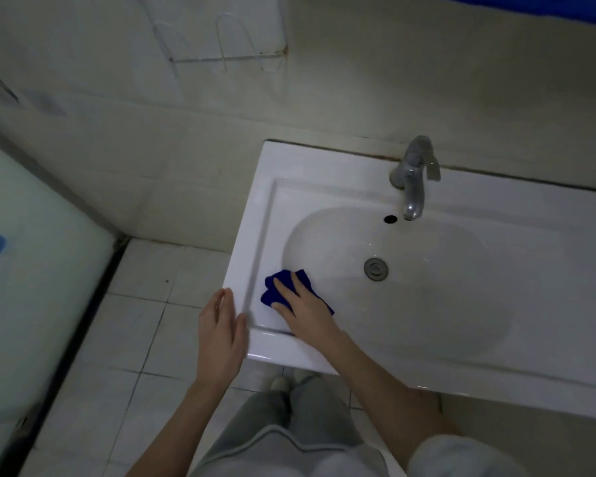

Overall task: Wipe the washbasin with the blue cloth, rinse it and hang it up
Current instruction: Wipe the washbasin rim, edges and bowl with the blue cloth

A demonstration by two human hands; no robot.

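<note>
- Right hand (301, 304): fingers spread and straight, palm pressing the dark blue folded cloth (268, 298) flat; nothing gripped.
- Cloth lies on the near-left shelf of the white ceramic washbasin (324, 163), at the bowl's lip.
- Step judged: wiping. It would go best with even palm pressure and overlapping strokes from the shelf down toward the round metal drain (375, 268), cloth kept flat.
- Right forearm crosses the near rim, wrist low.
- Left hand (221, 332): fingers straight, resting on the near-left corner rim, apparently steadying.
- Chrome tap (414, 177) at far edge; flow cannot be told.
</note>
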